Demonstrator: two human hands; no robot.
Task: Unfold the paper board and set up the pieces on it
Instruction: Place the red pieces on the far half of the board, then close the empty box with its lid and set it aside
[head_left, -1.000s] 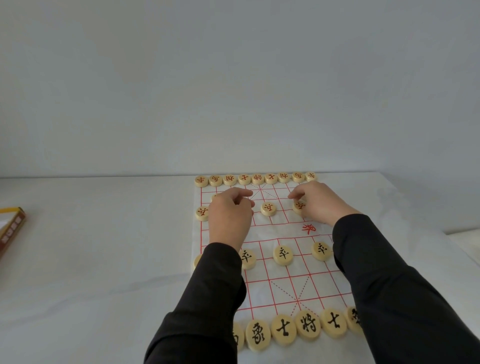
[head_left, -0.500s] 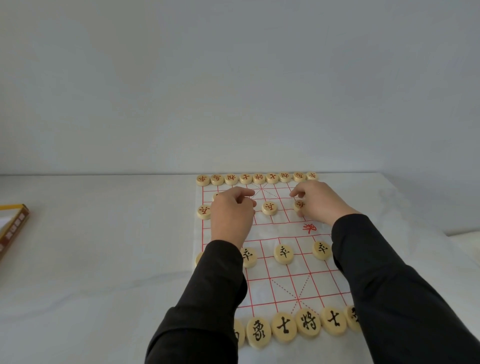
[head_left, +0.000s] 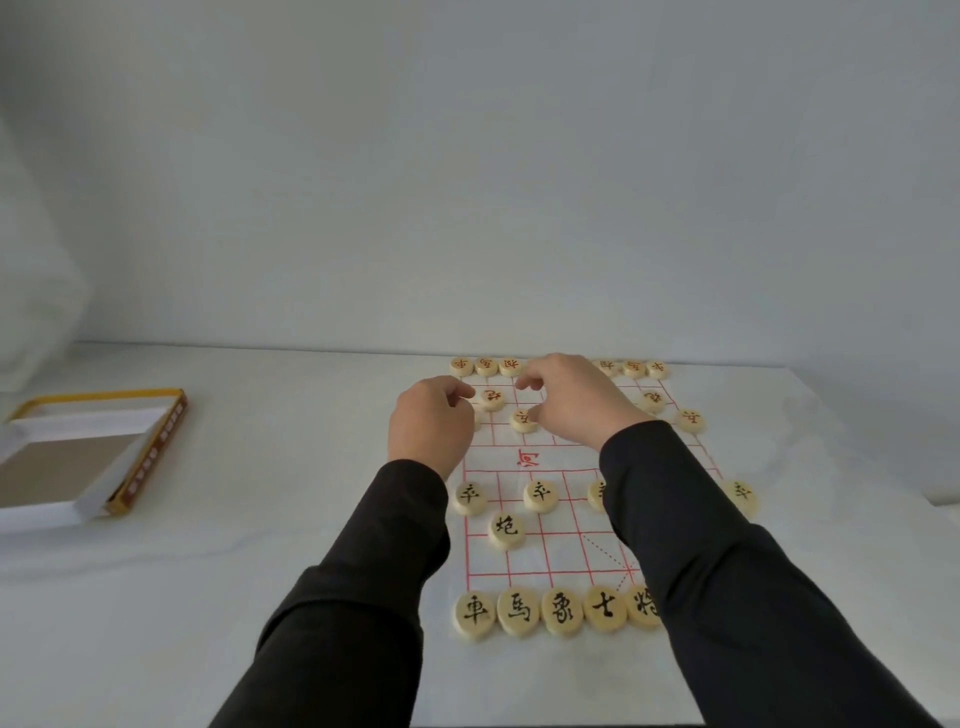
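The paper board (head_left: 551, 551), white with a red grid, lies flat on the table. Red-lettered pieces line its far edge (head_left: 486, 366), with a red cannon (head_left: 491, 399) and a red soldier (head_left: 523, 420) in front of them. Black-lettered pieces line the near edge (head_left: 561, 613), with black soldiers (head_left: 540, 496) and a black cannon (head_left: 504, 530) ahead of them. My left hand (head_left: 431, 423) is curled just left of the red cannon, nothing visible in it. My right hand (head_left: 576, 402) hovers over the far rows, index and thumb apart above the red soldier.
An open yellow-edged box (head_left: 93, 457) lies at the table's left. The white table (head_left: 291, 519) meets a plain wall behind the board. Another red cannon (head_left: 652, 400) and soldier (head_left: 691, 420) stand on the far right of the board. My sleeves cover part of the board.
My view has swung left, so the board sits further right and the box shows fully. My right hand has moved left across the far rows to the soldier beside my left hand.
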